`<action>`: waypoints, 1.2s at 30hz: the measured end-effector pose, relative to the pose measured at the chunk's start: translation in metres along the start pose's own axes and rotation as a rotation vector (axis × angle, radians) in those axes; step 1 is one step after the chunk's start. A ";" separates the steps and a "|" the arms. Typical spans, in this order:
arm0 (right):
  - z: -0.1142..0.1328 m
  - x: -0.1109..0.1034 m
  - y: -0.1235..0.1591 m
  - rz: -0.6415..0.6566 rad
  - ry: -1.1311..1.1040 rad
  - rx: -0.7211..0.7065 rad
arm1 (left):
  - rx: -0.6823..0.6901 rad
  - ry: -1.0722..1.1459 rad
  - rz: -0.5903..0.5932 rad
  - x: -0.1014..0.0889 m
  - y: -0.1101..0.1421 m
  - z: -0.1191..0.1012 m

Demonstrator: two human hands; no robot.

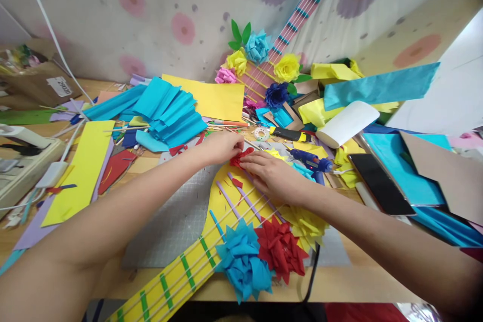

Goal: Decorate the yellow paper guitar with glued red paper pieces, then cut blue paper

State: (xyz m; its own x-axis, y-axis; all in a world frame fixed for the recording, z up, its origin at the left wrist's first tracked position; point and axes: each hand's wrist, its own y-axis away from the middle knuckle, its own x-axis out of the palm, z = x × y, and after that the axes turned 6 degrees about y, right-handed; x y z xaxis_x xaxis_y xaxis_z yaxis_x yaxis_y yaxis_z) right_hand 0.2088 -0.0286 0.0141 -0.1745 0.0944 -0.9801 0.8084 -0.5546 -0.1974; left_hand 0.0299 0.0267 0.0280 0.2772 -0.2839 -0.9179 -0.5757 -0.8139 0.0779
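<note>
A small piece of crumpled red crepe paper sits at the top of a yellow paper guitar with string lines and purple strips. My right hand holds this red paper down against the guitar, its fingers closed over it. At the paper's left edge, my left hand is pinched; what lies between its fingertips is hidden. A blue paper flower, a red paper flower and a yellow paper flower sit on the guitar's near right side, below my right forearm.
A blue glue gun lies right of my right hand, near a yellow-black cutter and tape roll. A phone rests at right. Folded blue crepe paper and a power strip are left. A pink guitar leans behind.
</note>
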 end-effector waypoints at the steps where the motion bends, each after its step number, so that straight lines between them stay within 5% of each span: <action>1: 0.000 0.000 0.000 -0.001 -0.001 0.001 | 0.002 0.019 0.003 0.000 0.000 0.001; 6: -0.001 0.000 0.000 0.000 -0.021 0.011 | 0.014 0.205 -0.058 0.001 -0.001 0.007; 13: -0.002 0.000 -0.001 -0.009 -0.043 0.001 | -0.193 0.786 -0.134 0.019 -0.006 0.012; 23: -0.001 -0.001 -0.002 -0.010 -0.037 -0.001 | -0.374 0.953 -0.110 0.012 0.003 0.000; 29: -0.001 -0.001 -0.004 -0.005 -0.044 0.008 | -0.352 0.979 -0.095 0.010 0.012 -0.005; 36: 0.000 -0.004 -0.003 -0.005 -0.030 0.012 | -0.308 0.998 -0.260 0.003 0.022 -0.009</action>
State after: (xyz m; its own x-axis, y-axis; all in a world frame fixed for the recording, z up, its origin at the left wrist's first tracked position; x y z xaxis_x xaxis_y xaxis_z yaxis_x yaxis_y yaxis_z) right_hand 0.2068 -0.0274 0.0189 -0.1950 0.0724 -0.9781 0.8010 -0.5638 -0.2014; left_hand 0.0254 0.0032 0.0302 0.9460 -0.2561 -0.1989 -0.2291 -0.9619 0.1490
